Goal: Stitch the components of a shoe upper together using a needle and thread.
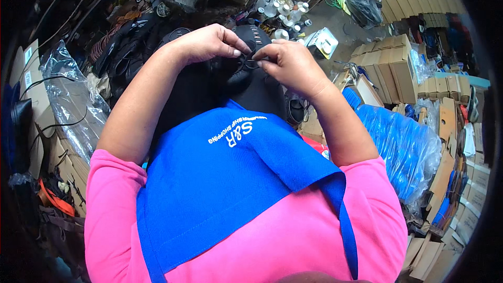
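Observation:
A black shoe (pixel 237 80) rests on my lap, with dark lacing near its opening. My left hand (pixel 214 44) reaches in over the shoe, index finger and thumb closed together at a thin black shoelace. From the other side, my right hand (pixel 294 66) pinches the black shoelace (pixel 250 65) between thumb and fingertips. The two hands are close together but apart. Dark lace against dark shoe makes its exact path hard to follow. A blue apron (pixel 209 157) covers my front below the shoe.
Several black shoes (pixel 131 47) are piled at the left, beside clear plastic sheeting (pixel 73 94). White bottles (pixel 285 13) stand ahead on the floor. Cardboard boxes (pixel 385 65) and a plastic-wrapped blue bundle (pixel 401 147) lie at the right.

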### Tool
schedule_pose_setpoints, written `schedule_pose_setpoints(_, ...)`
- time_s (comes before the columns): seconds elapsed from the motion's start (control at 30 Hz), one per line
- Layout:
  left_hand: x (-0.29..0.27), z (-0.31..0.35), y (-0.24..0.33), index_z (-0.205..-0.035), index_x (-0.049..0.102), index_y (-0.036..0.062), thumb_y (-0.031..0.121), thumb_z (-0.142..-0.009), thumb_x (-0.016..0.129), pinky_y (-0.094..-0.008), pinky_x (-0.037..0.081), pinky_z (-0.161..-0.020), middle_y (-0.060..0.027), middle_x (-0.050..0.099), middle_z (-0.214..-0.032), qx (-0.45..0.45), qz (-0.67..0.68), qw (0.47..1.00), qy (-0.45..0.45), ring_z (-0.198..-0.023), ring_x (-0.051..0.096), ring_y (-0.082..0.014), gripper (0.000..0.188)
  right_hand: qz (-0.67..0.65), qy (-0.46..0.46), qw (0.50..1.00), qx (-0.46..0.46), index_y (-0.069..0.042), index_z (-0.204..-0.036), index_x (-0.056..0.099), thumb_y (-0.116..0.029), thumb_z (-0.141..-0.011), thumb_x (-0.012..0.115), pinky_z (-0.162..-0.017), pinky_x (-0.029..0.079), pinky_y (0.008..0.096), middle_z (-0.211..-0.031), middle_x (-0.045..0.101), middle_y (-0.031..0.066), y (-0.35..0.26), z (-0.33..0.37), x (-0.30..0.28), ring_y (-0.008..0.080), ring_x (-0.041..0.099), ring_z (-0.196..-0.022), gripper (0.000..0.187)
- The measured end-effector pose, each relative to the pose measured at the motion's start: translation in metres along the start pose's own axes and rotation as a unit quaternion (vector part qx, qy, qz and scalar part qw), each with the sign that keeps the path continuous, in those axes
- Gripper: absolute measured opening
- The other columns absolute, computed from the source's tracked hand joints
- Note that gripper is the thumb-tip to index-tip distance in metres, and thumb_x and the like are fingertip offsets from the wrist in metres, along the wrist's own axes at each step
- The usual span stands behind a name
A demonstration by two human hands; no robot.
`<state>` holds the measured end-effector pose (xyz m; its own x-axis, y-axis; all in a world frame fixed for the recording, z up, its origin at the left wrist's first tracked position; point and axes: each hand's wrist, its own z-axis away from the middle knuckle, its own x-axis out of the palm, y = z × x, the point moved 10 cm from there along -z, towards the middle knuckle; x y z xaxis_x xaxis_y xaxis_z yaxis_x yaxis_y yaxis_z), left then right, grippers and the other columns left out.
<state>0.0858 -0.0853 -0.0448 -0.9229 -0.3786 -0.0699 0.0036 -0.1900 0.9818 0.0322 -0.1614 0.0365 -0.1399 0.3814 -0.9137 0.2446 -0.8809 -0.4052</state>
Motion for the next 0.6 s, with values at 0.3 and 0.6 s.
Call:
schedule_pose_setpoints(0.3, 0.002, -0.01, -0.006, -0.107, 0.066, -0.001, 0.008, -0.08, 0.066, -0.025, 0.045, -0.086, -0.0033, 0.068, -0.097, -0.017, 0.021, 1.0, -0.005, -0.088, 0.06, -0.0097, 0.029, 0.014, -0.011, 0.997, -0.073, -0.007, -0.088, 0.07, -0.011, -0.076, 0.066, -0.069, 0.05, 0.0336, -0.077, 0.062, 0.0093, -0.012, -0.01, 0.002, 0.0233, 0.062, -0.074, 0.013)
schedule_pose_setpoints(0.6, 0.008, -0.012, 0.002, -0.108, 0.065, 0.0004, 0.007, -0.079, 0.065, -0.0272, 0.045, -0.088, -0.0043, 0.067, -0.097, 0.021, -0.035, 0.998, -0.042, -0.092, 0.059, -0.0118, 0.03, -0.385, -0.175, 0.902, 0.085, -0.003, -0.101, 0.068, -0.013, -0.084, 0.065, -0.083, 0.043, 0.0243, -0.095, 0.063, 0.0004, 0.059, -0.001, 0.049, 0.0096, 0.056, -0.089, 0.02)
